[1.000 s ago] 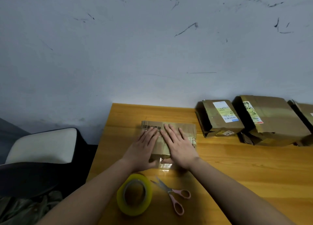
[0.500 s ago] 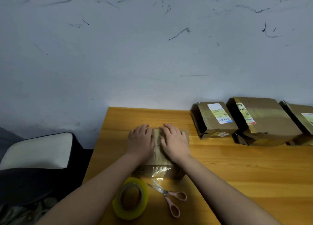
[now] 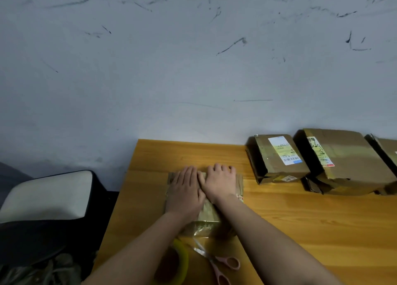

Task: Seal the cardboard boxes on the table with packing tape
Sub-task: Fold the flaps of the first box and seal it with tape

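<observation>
Small brown cardboard box [image 3: 209, 215] flat on table, shiny tape strip along top, yellow tape roll [image 3: 181, 261] nearby.

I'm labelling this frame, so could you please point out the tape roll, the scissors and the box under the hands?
tape roll [image 3: 182, 261], head view, on its yellow outer rim.
scissors [image 3: 231, 263], head view, on a pink handle loop.
box [image 3: 209, 212], head view, on its taped top between the wrists.

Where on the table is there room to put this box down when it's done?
Bare wood lies right of the box under the hands, in front of the stacked boxes. A smaller strip runs behind it, by the wall. Near the tape roll and scissors it's crowded.
</observation>
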`<state>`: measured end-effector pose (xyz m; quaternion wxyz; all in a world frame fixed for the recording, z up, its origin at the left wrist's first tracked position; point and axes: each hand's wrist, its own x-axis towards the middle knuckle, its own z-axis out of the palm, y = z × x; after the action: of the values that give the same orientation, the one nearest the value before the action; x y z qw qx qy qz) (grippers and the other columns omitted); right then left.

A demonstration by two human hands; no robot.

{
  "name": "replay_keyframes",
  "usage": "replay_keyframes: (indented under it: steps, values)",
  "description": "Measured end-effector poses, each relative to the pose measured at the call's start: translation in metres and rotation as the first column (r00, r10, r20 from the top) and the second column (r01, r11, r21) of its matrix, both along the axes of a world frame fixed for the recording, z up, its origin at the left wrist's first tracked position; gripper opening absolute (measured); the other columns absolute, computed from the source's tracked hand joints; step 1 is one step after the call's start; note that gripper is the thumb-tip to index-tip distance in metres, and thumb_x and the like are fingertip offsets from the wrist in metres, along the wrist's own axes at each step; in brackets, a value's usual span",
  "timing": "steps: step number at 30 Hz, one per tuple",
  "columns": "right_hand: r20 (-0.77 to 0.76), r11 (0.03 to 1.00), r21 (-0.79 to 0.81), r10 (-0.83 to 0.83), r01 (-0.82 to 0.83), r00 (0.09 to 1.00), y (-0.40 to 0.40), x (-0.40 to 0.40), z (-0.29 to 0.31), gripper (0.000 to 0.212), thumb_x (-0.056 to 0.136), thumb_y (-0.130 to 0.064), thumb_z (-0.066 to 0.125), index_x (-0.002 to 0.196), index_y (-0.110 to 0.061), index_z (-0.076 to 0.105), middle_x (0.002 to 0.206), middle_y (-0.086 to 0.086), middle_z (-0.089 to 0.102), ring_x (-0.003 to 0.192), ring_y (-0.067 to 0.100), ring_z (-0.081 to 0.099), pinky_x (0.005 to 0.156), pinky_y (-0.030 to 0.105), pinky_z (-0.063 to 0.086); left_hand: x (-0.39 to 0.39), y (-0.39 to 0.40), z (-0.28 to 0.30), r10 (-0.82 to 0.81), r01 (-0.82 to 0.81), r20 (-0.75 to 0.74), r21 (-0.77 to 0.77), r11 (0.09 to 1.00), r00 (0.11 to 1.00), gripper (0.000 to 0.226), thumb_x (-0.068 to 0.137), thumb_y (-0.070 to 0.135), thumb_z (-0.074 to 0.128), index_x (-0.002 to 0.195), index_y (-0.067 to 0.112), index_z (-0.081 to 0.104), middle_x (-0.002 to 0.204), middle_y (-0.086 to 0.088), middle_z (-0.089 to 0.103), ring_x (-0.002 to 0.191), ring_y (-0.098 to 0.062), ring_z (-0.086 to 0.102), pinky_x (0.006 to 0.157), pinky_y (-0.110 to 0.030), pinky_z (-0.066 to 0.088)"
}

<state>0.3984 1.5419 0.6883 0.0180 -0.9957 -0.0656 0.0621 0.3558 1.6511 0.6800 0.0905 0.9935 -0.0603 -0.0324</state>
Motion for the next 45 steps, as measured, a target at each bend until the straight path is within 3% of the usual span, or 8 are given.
replay_keyframes:
  steps: [12,19,25,30,36,41,43,45]
  values:
    - [-0.115,0.988,0.133,0.097,-0.082,0.989,0.015,0.028,0.006,0.053,0.1,-0.044,0.025,0.104,-0.014,0.069,0.108,0.017,0.069,0.101,0.034,0.063,0.08,0.036,0.046,-0.005,0.02,-0.015,0.039,-0.038,0.034,-0.02,0.999,0.999,0.08,0.085,0.06,0.016,0.152,0.016,0.022,0.157,-0.006,0.025,0.146,-0.025,0.016,0.119,-0.039,0.0]
    - [0.238,0.97,0.172,0.126,-0.17,0.963,0.001,0.004,-0.009,0.044,0.095,-0.04,0.029,0.085,-0.016,0.065,0.083,0.007,0.071,0.079,0.031,0.067,0.069,0.035,0.045,-0.006,0.013,-0.011,0.175,-0.174,0.011,-0.038,0.984,0.985,0.073,0.085,0.052,0.009,0.15,0.024,0.027,0.158,0.0,0.024,0.146,-0.021,0.019,0.118,-0.043,0.016]
    - [0.002,0.997,0.041,-0.06,0.059,0.998,-0.033,-0.016,-0.013,0.102,0.072,-0.082,-0.013,0.153,-0.028,0.017,0.16,-0.002,0.018,0.149,0.023,0.01,0.118,0.048,0.005,-0.008,0.012,-0.007,0.178,-0.179,-0.034,-0.026,0.984,0.984,0.068,0.091,0.055,0.004,0.153,0.027,0.003,0.162,0.002,-0.003,0.148,-0.019,-0.007,0.119,-0.041,0.0]
    - [-0.03,0.89,0.412,-0.201,0.195,0.979,-0.047,-0.017,-0.018,0.081,0.088,-0.07,0.04,0.152,-0.024,0.021,0.16,-0.003,0.019,0.145,0.021,0.017,0.117,0.038,0.019,-0.011,0.032,-0.006,0.204,-0.233,-0.135,-0.257,0.938,0.97,0.069,0.092,0.064,0.035,0.151,0.039,0.009,0.16,0.006,-0.012,0.147,-0.024,0.004,0.112,-0.042,0.028]
    - [-0.206,0.465,0.83,-0.257,0.308,0.944,-0.054,-0.012,-0.023,0.093,0.076,-0.043,0.078,0.151,-0.025,0.024,0.156,0.001,0.024,0.142,0.022,0.027,0.115,0.042,0.029,-0.003,0.043,-0.009,0.241,-0.408,-0.331,-0.789,0.46,0.912,0.085,0.08,0.039,0.073,0.148,0.04,0.021,0.157,0.001,0.017,0.139,-0.017,0.026,0.109,-0.036,0.032]
    - [-0.634,-0.075,0.773,-0.05,0.63,0.772,-0.07,-0.012,-0.034,0.124,0.042,-0.047,0.094,0.143,-0.05,0.024,0.148,0.021,0.032,0.113,0.041,0.059,0.089,0.057,0.053,-0.006,0.051,-0.014,0.141,-0.548,-0.532,-0.829,0.113,0.835,0.096,0.079,0.024,0.076,0.151,0.035,0.013,0.144,-0.005,0.039,0.117,-0.022,0.049,0.095,-0.037,0.046]
    - [-0.653,-0.11,0.754,-0.021,0.647,0.757,-0.069,-0.01,-0.035,0.123,0.044,-0.048,0.093,0.145,-0.048,0.022,0.146,0.021,0.035,0.111,0.041,0.06,0.09,0.057,0.052,-0.004,0.052,-0.015,0.134,-0.597,-0.587,-0.801,0.054,0.799,0.094,0.078,0.022,0.076,0.151,0.03,0.016,0.138,-0.008,0.047,0.111,-0.024,0.054,0.088,-0.036,0.049]
    - [-0.557,0.177,0.784,-0.22,0.595,0.801,-0.064,-0.012,-0.028,0.114,0.059,-0.06,0.081,0.15,-0.036,0.017,0.152,0.016,0.03,0.128,0.036,0.047,0.105,0.053,0.042,-0.003,0.052,-0.016,0.146,-0.607,-0.593,-0.791,0.073,0.792,0.092,0.079,0.023,0.076,0.151,0.026,0.018,0.135,-0.007,0.048,0.11,-0.024,0.054,0.084,-0.033,0.048]
